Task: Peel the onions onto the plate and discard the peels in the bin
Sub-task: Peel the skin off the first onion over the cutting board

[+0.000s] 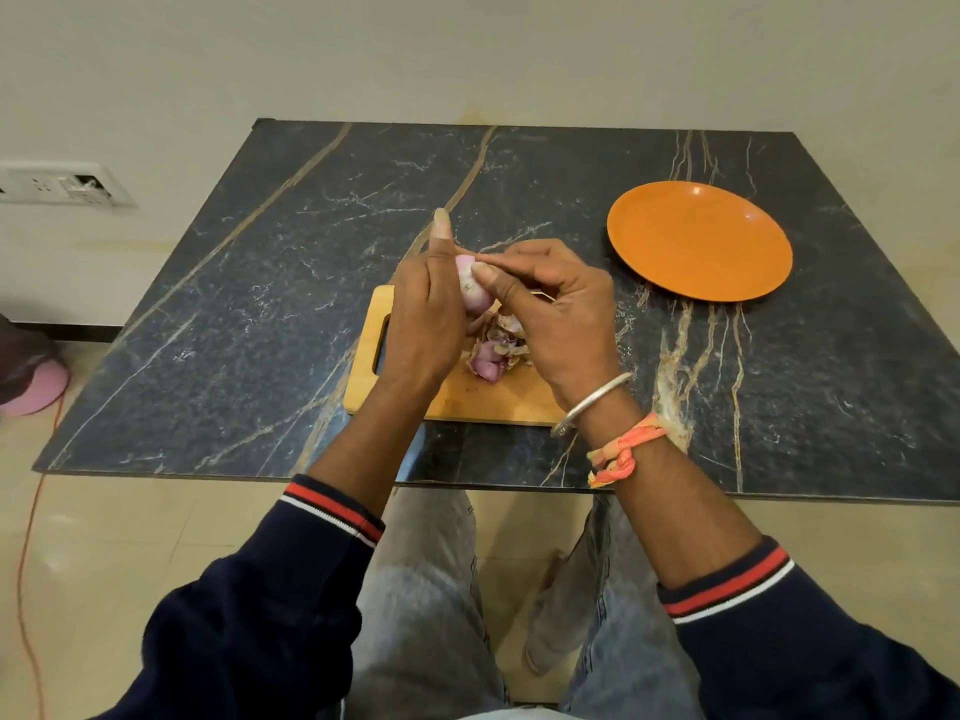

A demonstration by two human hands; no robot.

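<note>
My left hand (423,314) holds a small pink onion (474,288) above the wooden cutting board (457,397), thumb stretched upward. My right hand (550,309) pinches a strip of skin at the onion's top between thumb and forefinger. A pile of pink and tan peels (498,350) lies on the board under my hands. The orange plate (698,240) sits bare at the right, apart from both hands. No bin is in view.
The dark marble table (260,283) has its front edge just above my knees. A wall socket (57,183) is on the left wall. A pink object (36,389) and an orange cable (26,553) lie on the floor at the left.
</note>
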